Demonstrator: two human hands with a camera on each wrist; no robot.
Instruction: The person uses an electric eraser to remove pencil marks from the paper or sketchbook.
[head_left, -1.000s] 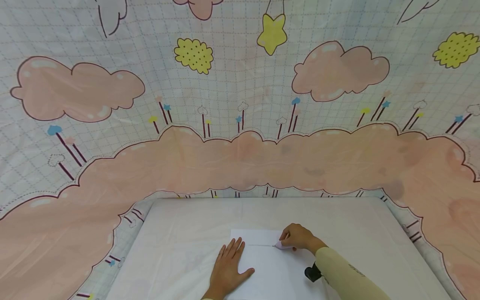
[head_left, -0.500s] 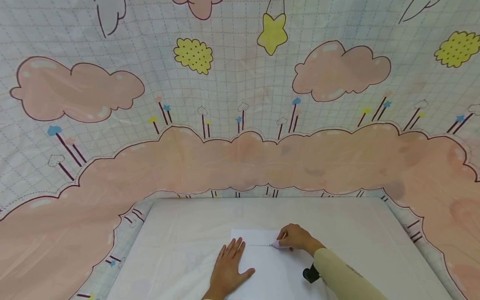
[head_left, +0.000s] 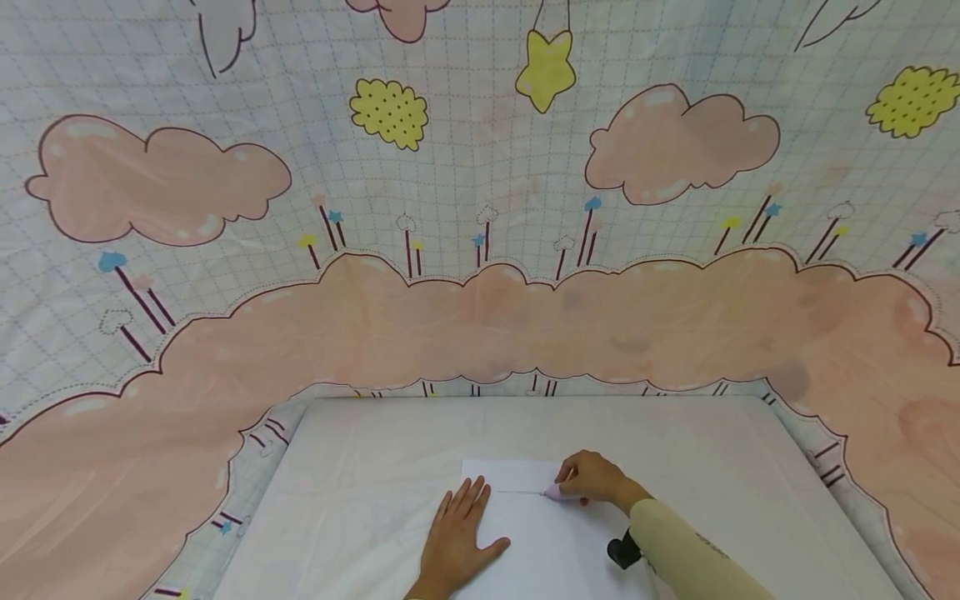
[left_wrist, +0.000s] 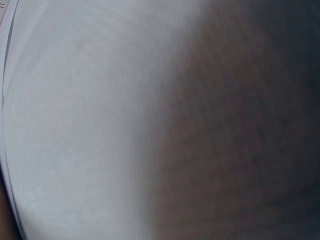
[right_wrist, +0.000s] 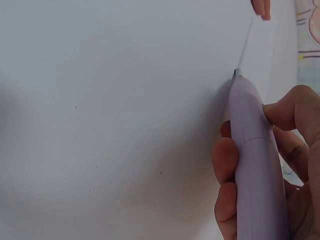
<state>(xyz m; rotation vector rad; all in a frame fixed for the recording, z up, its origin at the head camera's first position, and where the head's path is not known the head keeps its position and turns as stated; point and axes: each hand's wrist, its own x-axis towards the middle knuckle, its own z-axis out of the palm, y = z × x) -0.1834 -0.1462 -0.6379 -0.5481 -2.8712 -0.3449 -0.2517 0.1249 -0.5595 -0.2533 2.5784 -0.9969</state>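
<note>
Paper (head_left: pixel 540 533) lies flat on the white table (head_left: pixel 360 467), near its front edge, and both hands work on it. The left hand (head_left: pixel 459 537) rests palm down on the sheet's left part, fingers straight and slightly spread — probably to keep the paper from sliding. The right hand (head_left: pixel 596 477) grips a pale lilac pen (right_wrist: pixel 255 160), thumb and fingers curled round its barrel, the tip touching the sheet at the end of a thin straight line (right_wrist: pixel 246 42) — the low slant suits drawing it along. A cartoon cloud-print cloth (head_left: pixel 480 250) hangs behind the table. The left wrist view is too blurred to read.
</note>
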